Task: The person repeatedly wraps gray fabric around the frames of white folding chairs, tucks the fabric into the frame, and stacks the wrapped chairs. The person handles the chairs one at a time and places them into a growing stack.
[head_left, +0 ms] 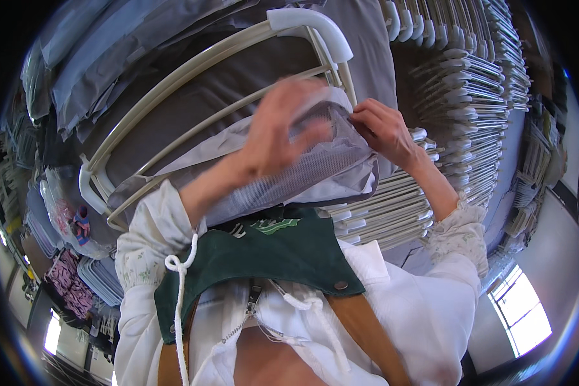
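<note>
A cream metal tube frame (193, 76) with white plastic corner pieces (315, 29) lies slantwise before me. Grey mesh fabric (302, 167) is draped over its near side, bunched toward the right. My right hand (387, 133) is closed at the fabric's right edge, beside the frame's end tube, with fingertips pinching the cloth. Blurred by motion, my left hand (282, 128) is over the mesh, thumb and fingers apart, with nothing visible in it. Whether its fingertips touch the cloth I cannot tell.
Grey cloth pieces (141, 48) are heaped at the far left. Many similar cream frames (469, 109) are stacked on the right, and more tubes (386, 209) lie under my right forearm. Clear plastic bags (61, 199) and a pink patterned cloth (69, 283) are at the left.
</note>
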Demonstrator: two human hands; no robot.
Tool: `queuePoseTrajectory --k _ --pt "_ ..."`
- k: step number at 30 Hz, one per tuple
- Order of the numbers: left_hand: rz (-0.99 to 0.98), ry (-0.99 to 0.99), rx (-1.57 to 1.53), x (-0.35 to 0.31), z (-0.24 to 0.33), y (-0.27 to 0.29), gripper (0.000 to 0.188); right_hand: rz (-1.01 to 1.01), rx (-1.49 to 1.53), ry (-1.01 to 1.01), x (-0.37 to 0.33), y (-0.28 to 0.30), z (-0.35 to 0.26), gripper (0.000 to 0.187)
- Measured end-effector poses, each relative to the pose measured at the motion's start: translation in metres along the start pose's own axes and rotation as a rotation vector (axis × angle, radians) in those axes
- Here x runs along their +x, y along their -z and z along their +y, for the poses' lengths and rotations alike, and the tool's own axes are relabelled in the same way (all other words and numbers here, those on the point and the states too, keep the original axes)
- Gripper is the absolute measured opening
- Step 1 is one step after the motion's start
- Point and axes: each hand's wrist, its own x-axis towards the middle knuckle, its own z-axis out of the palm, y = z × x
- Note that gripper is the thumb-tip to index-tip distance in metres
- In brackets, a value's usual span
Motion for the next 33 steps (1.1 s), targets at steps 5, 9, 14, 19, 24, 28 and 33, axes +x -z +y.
queuePoseTrajectory --k 5,9,14,19,24,28,33 --pt "-0.778 0.906 -0.641 0.047 -0.061 -0.016 0.033 -0.313 -0.120 0.196 -0.003 -0.006 -0.005 0.026" --pt "-0.685 0.752 -0.559 0.044 -0.070 -0.021 0.032 0.035 0.222 -0.444 0.009 0.001 0.011 0.020" --pt "-0.867 0.542 -0.425 0.019 -0.083 0.027 0.040 -0.101 0.625 -0.790 0.018 -0.053 0.008 0.026" --pt "-1.102 0.839 -0.397 -0.083 -0.089 0.193 0.048 -0.179 0.414 -0.709 0.015 -0.058 0.022 0.022" --pt "-0.742 0.829 -0.409 -0.198 -0.094 0.299 0.039 -0.408 0.473 -0.666 0.055 -0.038 0.011 0.035" --pt "-0.680 1.055 -0.339 -0.238 -0.107 0.335 0.026 -0.349 0.260 -0.281 0.135 -0.078 -0.084 0.062" --pt "-0.266 0.583 0.028 -0.299 -0.112 0.354 0.025 -0.549 0.507 -0.365 0.182 -0.157 -0.149 0.046"
